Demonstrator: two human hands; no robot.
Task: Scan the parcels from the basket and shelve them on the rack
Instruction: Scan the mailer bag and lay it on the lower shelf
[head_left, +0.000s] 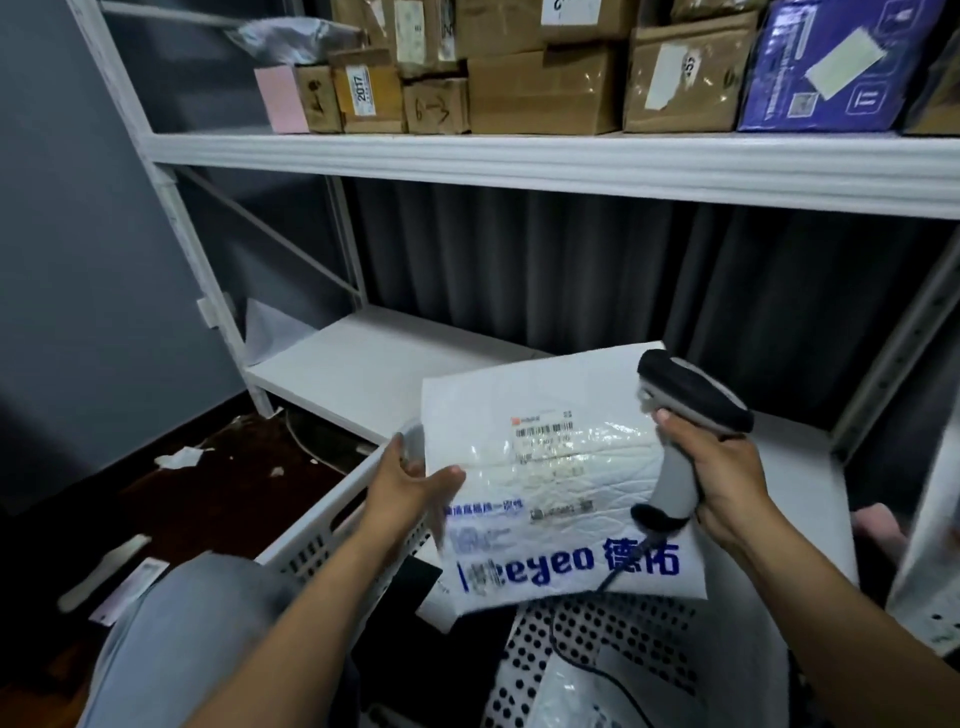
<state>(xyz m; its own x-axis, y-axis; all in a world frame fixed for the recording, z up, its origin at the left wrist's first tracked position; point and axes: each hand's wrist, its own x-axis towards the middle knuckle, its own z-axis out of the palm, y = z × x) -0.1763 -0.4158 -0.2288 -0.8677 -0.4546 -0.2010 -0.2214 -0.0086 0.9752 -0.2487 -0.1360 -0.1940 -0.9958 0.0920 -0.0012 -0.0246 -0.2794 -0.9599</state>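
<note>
White mailer (550, 483), blue print, label (545, 441) facing up, held flat over the basket (332, 525), in front of the lower shelf (363, 364). Left hand (410, 488) grips its left edge: thumb on top, fingers wrapped under. Right hand (727, 478) is closed round the grey handle of a scanner (685, 421); its black head sits above the mailer's right side, near the label. Cord (618, 566) hangs from the handle across the mailer's lower right.

Basket white, slotted wall. Inside it, under the mailer: a black-dotted white bag (613, 649) and more pale wrapping.

Lower shelf bare white. Upper shelf (519, 156) packed with brown cartons (540, 93), a pink box (280, 98) at its left end, a blue box (826, 67) to the right. Paper scraps (179, 458) on dark floor, left.
</note>
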